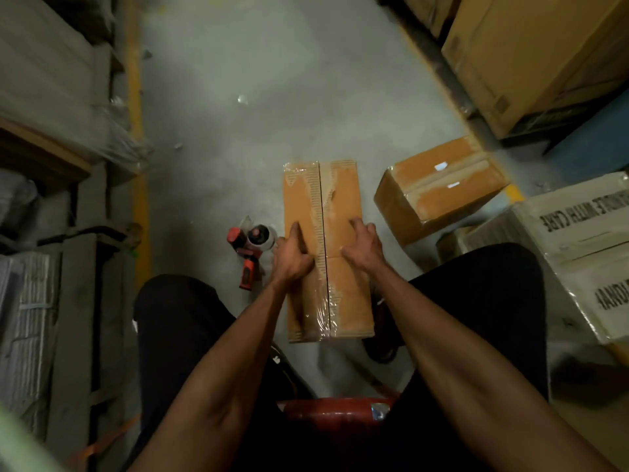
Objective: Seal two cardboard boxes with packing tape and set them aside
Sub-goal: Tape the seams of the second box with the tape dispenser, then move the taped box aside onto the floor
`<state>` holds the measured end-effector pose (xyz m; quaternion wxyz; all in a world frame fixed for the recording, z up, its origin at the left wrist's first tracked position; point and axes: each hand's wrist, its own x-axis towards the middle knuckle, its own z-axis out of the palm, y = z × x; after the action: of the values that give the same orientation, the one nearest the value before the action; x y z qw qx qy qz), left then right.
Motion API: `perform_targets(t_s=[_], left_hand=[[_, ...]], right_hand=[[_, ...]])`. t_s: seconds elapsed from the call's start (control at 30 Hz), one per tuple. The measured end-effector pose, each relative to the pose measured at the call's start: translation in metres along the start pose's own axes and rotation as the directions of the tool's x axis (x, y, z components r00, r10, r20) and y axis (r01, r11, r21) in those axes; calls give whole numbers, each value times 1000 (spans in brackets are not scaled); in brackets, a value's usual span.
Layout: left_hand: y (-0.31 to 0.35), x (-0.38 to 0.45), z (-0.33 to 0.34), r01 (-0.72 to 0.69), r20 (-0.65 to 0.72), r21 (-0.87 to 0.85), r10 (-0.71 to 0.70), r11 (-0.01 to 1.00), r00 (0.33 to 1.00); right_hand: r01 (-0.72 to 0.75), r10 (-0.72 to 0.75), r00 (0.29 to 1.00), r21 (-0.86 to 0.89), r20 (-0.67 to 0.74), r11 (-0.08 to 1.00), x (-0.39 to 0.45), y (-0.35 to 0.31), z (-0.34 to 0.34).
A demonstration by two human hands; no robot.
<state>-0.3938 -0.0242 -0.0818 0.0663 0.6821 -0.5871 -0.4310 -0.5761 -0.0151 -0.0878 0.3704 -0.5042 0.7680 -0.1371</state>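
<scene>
the box sits on the floor between my knees; left hand and right hand press flat beside the seam, so i'd rub the tape down firmly outward.

Black block capitals stand on the pale carton at the right, printed upside down to the viewer. The upper line reads "...LE WITH CARE", probably "HANDLE WITH CARE", its first letters cut off by the frame edge. A second line lower on the same carton, near the right edge, shows only part of a word, perhaps "HAND...", too cropped to read. Two small white labels on the brown taped box to the right are too blurred to read
</scene>
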Motion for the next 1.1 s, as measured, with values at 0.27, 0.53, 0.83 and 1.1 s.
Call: perform_targets(t_s=[0.27,0.53,0.83,1.1], left_hand=[[104,-17,-51,-167,-54,98,173,981,983],[222,25,-43,-295,-7,200,303,934,953],[321,107,48,-429,170,294,395,854,903],[384,180,111,-521,252,355,457,776,853]], right_hand=[[86,-78,987,52,-140,995,-18,-30,-101],[40,-11,947,84,-322,996,4,-6,-188],[-175,275,852,254,-445,951,70,73,-232],[-299,422,788,320,-449,899,124,112,-252]])
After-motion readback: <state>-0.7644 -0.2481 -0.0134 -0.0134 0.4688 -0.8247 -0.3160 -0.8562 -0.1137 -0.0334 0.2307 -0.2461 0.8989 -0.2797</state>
